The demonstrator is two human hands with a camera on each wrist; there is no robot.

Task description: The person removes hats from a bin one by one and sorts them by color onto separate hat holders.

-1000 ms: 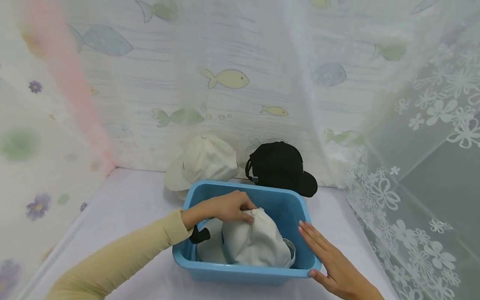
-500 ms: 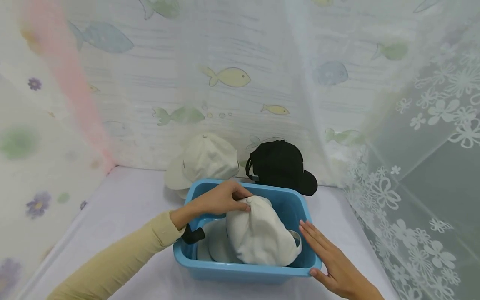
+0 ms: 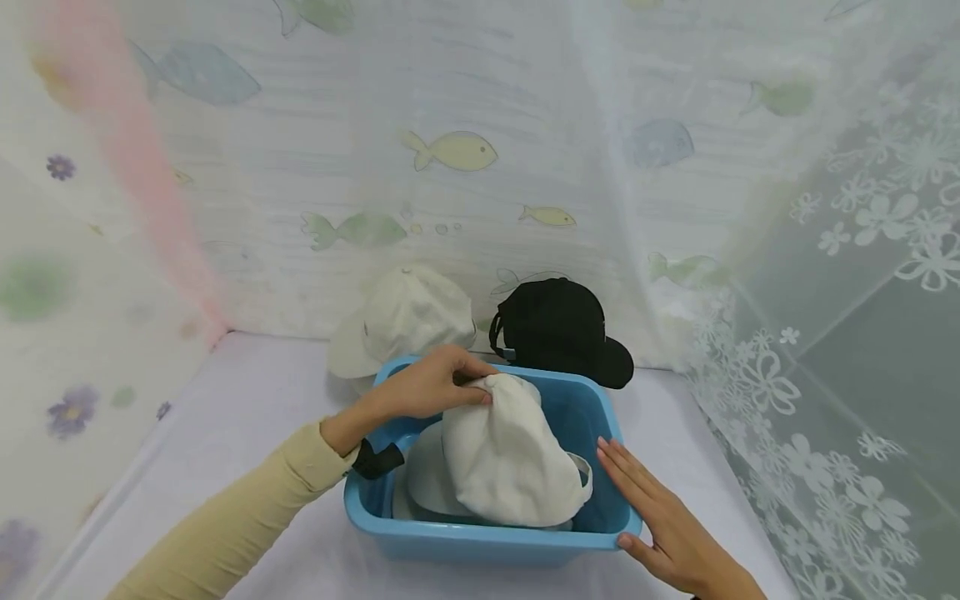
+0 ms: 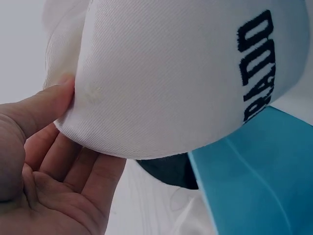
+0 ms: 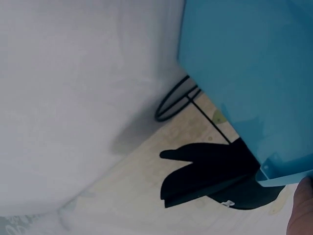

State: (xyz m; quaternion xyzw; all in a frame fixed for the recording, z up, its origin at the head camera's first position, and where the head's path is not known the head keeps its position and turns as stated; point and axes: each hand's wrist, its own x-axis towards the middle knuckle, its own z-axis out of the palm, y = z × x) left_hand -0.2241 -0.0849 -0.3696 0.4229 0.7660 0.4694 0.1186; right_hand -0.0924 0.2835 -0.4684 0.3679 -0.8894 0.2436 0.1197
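I see the left hand pinching the crown of a white fabric baseball cap, with thumb and curled fingers closed on the cloth, and the cap is partly raised inside a light blue rectangular plastic bin on the counter draped in pale cloth. I see the right hand lying flat, fingers straight, against the bin's right rim. Behind the bin, a cream fabric cap and a black fabric cap sit against a fish-patterned curtain.
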